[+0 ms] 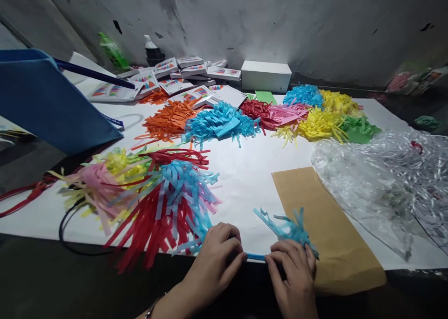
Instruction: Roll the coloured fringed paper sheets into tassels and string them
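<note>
Near the table's front edge, my left hand [220, 251] and my right hand [292, 267] grip a strip of blue tissue paper, its twisted middle [255, 257] stretched between them. Fringed blue ends [294, 228] fan out above my right hand. More light blue fringe [199, 223] shows just past my left hand; I cannot tell whether it belongs to the same piece. Left of that hand lie finished-looking tassels: a red one [149, 221], a light blue one [182, 176], a pink one [96, 183] and a yellow one [126, 166]. My fingertips are closed on the twist.
Fringed paper heaps in orange [170, 121], blue [224, 123] and yellow [320, 124] lie farther back. A brown envelope [336, 235] is beside my right hand, with a clear plastic bag [364, 183] beyond. Flat boxes [166, 67], a white box [266, 76] and a blue bin [52, 100] stand behind.
</note>
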`<state>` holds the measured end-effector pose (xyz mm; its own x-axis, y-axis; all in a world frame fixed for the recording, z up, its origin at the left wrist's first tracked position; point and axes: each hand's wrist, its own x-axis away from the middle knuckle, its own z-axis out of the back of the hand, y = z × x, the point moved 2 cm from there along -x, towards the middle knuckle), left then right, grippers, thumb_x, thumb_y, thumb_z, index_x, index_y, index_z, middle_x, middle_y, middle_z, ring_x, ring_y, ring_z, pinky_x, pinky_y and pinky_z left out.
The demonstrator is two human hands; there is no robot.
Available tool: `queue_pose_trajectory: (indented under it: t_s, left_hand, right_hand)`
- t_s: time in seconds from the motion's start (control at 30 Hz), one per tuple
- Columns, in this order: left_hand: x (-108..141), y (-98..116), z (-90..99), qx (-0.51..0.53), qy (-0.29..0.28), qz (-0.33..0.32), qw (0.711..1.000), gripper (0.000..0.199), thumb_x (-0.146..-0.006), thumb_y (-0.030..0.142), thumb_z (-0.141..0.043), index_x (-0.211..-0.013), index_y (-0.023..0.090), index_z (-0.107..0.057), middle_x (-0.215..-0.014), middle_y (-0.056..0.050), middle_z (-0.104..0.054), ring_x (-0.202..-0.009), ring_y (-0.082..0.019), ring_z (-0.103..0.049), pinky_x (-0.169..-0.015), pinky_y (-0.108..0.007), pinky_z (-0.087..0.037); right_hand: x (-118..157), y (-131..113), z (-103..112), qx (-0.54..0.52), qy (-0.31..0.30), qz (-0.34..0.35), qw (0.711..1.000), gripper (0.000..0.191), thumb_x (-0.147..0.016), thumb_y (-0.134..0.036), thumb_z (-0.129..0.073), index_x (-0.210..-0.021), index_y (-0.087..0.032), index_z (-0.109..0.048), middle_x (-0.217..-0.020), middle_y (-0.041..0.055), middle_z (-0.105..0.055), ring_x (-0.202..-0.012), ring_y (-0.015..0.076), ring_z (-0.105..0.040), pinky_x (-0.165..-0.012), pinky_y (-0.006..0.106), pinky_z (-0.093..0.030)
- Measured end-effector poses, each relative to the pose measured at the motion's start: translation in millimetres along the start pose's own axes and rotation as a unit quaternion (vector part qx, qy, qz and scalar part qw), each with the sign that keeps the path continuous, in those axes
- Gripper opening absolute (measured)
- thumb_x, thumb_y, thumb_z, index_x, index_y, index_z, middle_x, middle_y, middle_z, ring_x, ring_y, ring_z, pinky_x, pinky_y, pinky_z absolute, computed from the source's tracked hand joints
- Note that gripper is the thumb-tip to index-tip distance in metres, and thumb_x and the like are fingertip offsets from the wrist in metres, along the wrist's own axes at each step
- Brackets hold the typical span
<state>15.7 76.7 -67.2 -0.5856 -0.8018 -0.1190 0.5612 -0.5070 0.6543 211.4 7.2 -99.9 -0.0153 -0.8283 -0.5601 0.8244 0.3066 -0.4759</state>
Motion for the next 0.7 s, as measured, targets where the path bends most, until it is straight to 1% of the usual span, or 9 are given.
queue_pose_trajectory:
  t_s: [0.07,0.13,0.23,0.33,0.43,0.53,0.6,0.63,0.7]
  left_hand:
    - [-3.3,4.2,-0.1,-0.006,-0.015,0.035,0.999,0.009,-0.089,0.014,-0.057,-0.081,0.018,-0.059,-0.096,-0.005,-0.059,-0.094,-0.024,-0.054,-0.083,-0.041,-0.039]
    - [-7.4,8.0,-0.7,-0.025,-0.038,0.053,0.998,0.008,-0.088,0.014,-0.056,-0.082,0.018,-0.059,-0.096,-0.005,-0.059,-0.094,-0.025,-0.053,-0.083,-0.043,-0.039]
    - [-13.4,10.5,-1.4,-0.042,-0.066,0.06,0.995,0.007,-0.086,0.012,-0.056,-0.085,0.019,-0.06,-0.098,-0.005,-0.059,-0.095,-0.026,-0.053,-0.085,-0.044,-0.039]
    - [-14.6,9.4,0.8,-0.034,-0.073,0.061,0.995,0.01,-0.085,0.011,-0.057,-0.087,0.019,-0.063,-0.099,-0.005,-0.061,-0.097,-0.026,-0.054,-0.087,-0.044,-0.038]
    - [-8.3,11.3,9.7,0.006,-0.091,0.061,0.994,0.011,-0.088,0.014,-0.058,-0.083,0.019,-0.067,-0.1,-0.006,-0.065,-0.099,-0.026,-0.056,-0.091,-0.044,-0.037]
    - [0.4,21.8,21.8,0.107,-0.115,0.073,0.985,0.021,-0.095,0.025,-0.053,-0.09,0.022,-0.073,-0.102,-0.006,-0.069,-0.1,-0.024,-0.058,-0.093,-0.04,-0.037]
    - [3.5,31.6,23.9,0.213,-0.139,0.101,0.962,0.024,-0.095,0.033,-0.055,-0.096,0.022,-0.076,-0.099,-0.006,-0.071,-0.095,-0.022,-0.06,-0.088,-0.035,-0.041]
    - [3.9,36.3,21.7,0.276,-0.157,0.123,0.94,0.024,-0.093,0.037,-0.06,-0.095,0.021,-0.077,-0.094,-0.005,-0.072,-0.089,-0.021,-0.06,-0.083,-0.032,-0.042]
    - [3.1,44.6,11.8,0.407,-0.186,0.172,0.877,0.028,-0.083,0.044,-0.072,-0.086,0.016,-0.077,-0.079,-0.003,-0.07,-0.075,-0.017,-0.058,-0.072,-0.028,-0.042]
  right_hand:
    - [-0.6,-2.5,-1.6,0.023,0.006,-0.015,1.0,0.008,-0.092,-0.02,-0.062,-0.086,-0.024,-0.064,-0.094,0.0011,-0.069,-0.095,0.0205,-0.062,-0.11,0.045,-0.022]
    - [-4.0,-8.8,-2.0,0.032,0.014,-0.003,0.999,0.013,-0.096,-0.019,-0.055,-0.092,-0.023,-0.066,-0.098,0.003,-0.07,-0.098,0.0213,-0.062,-0.111,0.046,-0.021]
    - [-8.8,-19.8,-4.4,0.021,0.018,0.056,0.998,0.026,-0.099,-0.016,-0.043,-0.101,-0.02,-0.069,-0.096,0.0042,-0.072,-0.098,0.0217,-0.063,-0.114,0.049,-0.021]
    - [-7.8,-24.7,-8.2,0.04,0.022,0.113,0.993,0.022,-0.098,-0.016,-0.048,-0.102,-0.015,-0.07,-0.093,0.0046,-0.074,-0.095,0.0217,-0.064,-0.116,0.049,-0.022]
    - [-4.3,-24.9,-4.4,0.019,0.04,0.148,0.988,0.031,-0.101,-0.013,-0.04,-0.096,-0.014,-0.071,-0.087,0.0033,-0.074,-0.092,0.0191,-0.064,-0.114,0.046,-0.025]
    - [-4.3,-26.9,11.6,-0.014,0.06,0.16,0.985,0.033,-0.102,-0.014,-0.041,-0.092,-0.017,-0.072,-0.084,-0.0001,-0.074,-0.089,0.0159,-0.066,-0.112,0.043,-0.029]
    - [-7.7,-29.6,28.2,-0.011,0.098,0.165,0.981,0.029,-0.101,-0.016,-0.045,-0.094,-0.02,-0.073,-0.084,-0.0021,-0.076,-0.088,0.0152,-0.068,-0.111,0.042,-0.03]
    - [-10.4,-31.0,37.0,-0.002,0.109,0.17,0.98,0.028,-0.101,-0.017,-0.046,-0.095,-0.022,-0.074,-0.085,-0.0026,-0.077,-0.088,0.0152,-0.069,-0.11,0.042,-0.031]
    - [-17.0,-33.5,52.7,0.023,0.093,0.195,0.976,0.025,-0.1,-0.018,-0.048,-0.099,-0.023,-0.073,-0.086,-0.0026,-0.077,-0.087,0.0155,-0.07,-0.109,0.041,-0.032]
